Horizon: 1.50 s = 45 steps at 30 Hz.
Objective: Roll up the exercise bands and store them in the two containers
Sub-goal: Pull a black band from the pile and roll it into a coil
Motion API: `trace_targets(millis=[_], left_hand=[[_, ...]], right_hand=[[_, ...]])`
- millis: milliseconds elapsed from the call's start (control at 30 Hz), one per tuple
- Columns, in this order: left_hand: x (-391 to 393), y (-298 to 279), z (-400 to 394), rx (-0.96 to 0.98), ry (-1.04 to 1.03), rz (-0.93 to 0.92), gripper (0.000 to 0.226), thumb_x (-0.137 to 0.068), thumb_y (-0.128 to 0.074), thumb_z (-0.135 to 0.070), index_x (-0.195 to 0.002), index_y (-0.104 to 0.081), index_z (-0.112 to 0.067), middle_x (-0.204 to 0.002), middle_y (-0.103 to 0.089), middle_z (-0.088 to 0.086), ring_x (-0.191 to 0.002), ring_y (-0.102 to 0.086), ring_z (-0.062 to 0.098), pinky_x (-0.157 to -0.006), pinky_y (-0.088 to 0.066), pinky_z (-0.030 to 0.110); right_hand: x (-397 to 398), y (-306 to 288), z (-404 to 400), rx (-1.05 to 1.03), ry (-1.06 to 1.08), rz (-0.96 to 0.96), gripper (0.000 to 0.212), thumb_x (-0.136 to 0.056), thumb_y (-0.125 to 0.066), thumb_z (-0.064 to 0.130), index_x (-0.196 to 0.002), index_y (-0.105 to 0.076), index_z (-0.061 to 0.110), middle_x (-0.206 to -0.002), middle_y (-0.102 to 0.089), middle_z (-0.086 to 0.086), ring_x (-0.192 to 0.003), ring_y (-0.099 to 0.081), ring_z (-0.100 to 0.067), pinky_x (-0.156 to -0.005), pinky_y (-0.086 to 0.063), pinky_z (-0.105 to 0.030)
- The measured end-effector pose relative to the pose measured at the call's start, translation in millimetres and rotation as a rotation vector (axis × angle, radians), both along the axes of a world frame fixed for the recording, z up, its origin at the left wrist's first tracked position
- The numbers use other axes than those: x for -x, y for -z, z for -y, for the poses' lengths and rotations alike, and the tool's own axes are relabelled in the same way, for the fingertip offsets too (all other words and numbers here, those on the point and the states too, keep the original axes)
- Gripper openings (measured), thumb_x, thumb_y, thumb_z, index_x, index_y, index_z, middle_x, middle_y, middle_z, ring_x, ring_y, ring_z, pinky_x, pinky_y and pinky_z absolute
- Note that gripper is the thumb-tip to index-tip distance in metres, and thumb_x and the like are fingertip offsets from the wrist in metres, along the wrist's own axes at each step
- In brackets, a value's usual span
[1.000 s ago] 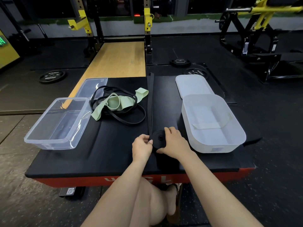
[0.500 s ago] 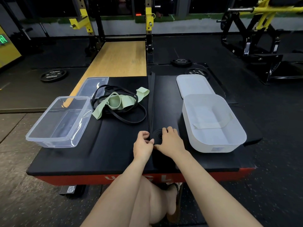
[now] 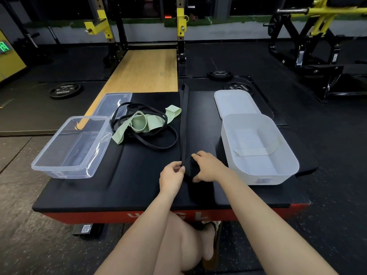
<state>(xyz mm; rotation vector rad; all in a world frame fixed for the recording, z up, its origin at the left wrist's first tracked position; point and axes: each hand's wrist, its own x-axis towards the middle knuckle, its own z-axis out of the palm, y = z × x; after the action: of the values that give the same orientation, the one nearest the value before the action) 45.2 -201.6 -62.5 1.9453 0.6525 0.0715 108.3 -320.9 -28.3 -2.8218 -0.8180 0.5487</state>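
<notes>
A wide black exercise band (image 3: 183,116) lies stretched away from me down the middle of the black padded platform (image 3: 83,191). Its near end is wound into a flat roll (image 3: 190,166). My left hand (image 3: 172,175) pinches the roll's left edge, and my right hand (image 3: 208,165) curls over its right side. A pale green band (image 3: 139,124) lies tangled with a thin black loop band (image 3: 156,142) to the left. A clear plastic container (image 3: 69,147) stands at the left and a white container (image 3: 258,149) at the right, both without bands inside.
A clear lid (image 3: 113,104) lies behind the clear container, a white lid (image 3: 236,103) behind the white one. Weight plates (image 3: 64,90) lie on the dark gym floor, with a yellow-black rack (image 3: 180,28) and a wooden lifting platform (image 3: 143,70) beyond. My knees are under the platform's front edge.
Both hands and the roll have shifted slightly away from me along the band as it winds up. My right hand has turned further over the roll.
</notes>
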Motion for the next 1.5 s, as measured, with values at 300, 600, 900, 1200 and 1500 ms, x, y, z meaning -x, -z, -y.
trace_targets(millis=[300,600,900,1200,1500], left_hand=[[3.4,2.6,3.3,-0.119,-0.011,0.038,0.015,-0.089,-0.061,-0.02,-0.101,-0.063,-0.012,-0.103,-0.064,0.002,-0.092,-0.059,0.012,-0.08,-0.042,0.022],[-1.3,1.1,2.2,0.016,-0.034,0.025,0.034,-0.089,-0.061,-0.014,-0.123,-0.058,-0.015,-0.115,-0.064,0.002,-0.096,-0.057,0.009,-0.093,-0.046,0.025],[-3.3,0.0,2.2,-0.018,-0.027,0.026,0.031,-0.09,-0.058,-0.011,-0.121,-0.061,-0.013,-0.114,-0.065,0.002,-0.096,-0.058,0.01,-0.095,-0.045,0.025],[-4.6,1.6,2.9,-0.008,-0.017,0.025,0.031,-0.09,-0.057,-0.011,-0.121,-0.06,-0.013,-0.113,-0.064,0.002,-0.096,-0.057,0.01,-0.098,-0.046,0.03],[-3.6,5.8,0.8,0.031,0.014,0.017,0.029,-0.089,-0.059,-0.012,-0.117,-0.058,-0.016,-0.119,-0.061,-0.001,-0.107,-0.054,0.01,-0.085,-0.039,0.02]], right_hand=[[-10.8,-1.6,5.3,-0.01,-0.109,-0.088,0.099,-0.074,-0.079,0.02,-0.151,-0.017,0.015,-0.157,-0.017,0.0,-0.142,-0.025,-0.019,-0.112,-0.028,-0.029],[-8.4,0.9,6.4,-0.029,-0.1,-0.124,0.099,-0.079,-0.075,0.019,-0.152,-0.008,0.015,-0.16,-0.004,0.001,-0.145,-0.016,-0.018,-0.115,-0.023,-0.027],[19.5,14.1,5.4,-0.109,0.152,0.07,0.103,-0.075,-0.066,0.06,-0.152,-0.011,0.019,-0.158,-0.01,-0.005,-0.146,-0.011,-0.02,-0.109,-0.03,-0.038],[29.8,18.6,-9.5,-0.079,0.255,0.205,0.082,-0.085,-0.055,0.057,-0.15,-0.02,0.02,-0.149,-0.025,-0.01,-0.136,-0.025,-0.027,-0.095,-0.042,-0.036],[19.5,14.0,-7.0,-0.109,0.184,0.106,0.081,-0.084,-0.062,0.047,-0.15,-0.021,0.021,-0.15,-0.023,-0.007,-0.136,-0.023,-0.027,-0.098,-0.041,-0.039]])
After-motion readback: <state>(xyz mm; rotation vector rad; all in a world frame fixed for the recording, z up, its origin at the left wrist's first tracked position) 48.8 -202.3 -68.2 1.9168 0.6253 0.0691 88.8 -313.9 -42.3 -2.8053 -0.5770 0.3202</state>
